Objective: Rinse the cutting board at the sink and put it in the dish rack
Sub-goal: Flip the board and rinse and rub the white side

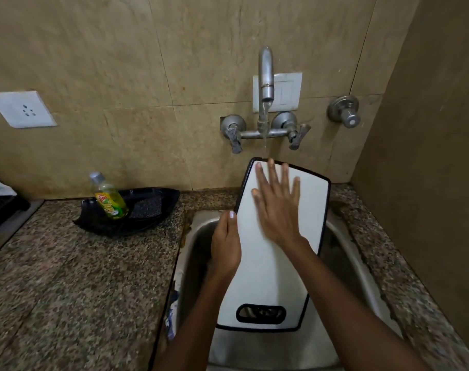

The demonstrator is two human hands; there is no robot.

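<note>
A white cutting board (262,274) with a black rim and a handle slot near its lower end is held over the steel sink (198,236). Its far end is tilted up under the running tap (266,76), and water falls onto the top edge. My left hand (226,246) grips the board's left edge, thumb on the front face. With its fingers straight and spread, my right hand (277,202) lies flat on the upper part of the board. No dish rack is plainly visible.
A granite counter (80,277) lies left of the sink, with a black tray (150,210) holding a green dish-soap bottle (110,202) and a scrub pad. A dark rack-like object (0,210) sits at the far left edge. A wall stands close on the right.
</note>
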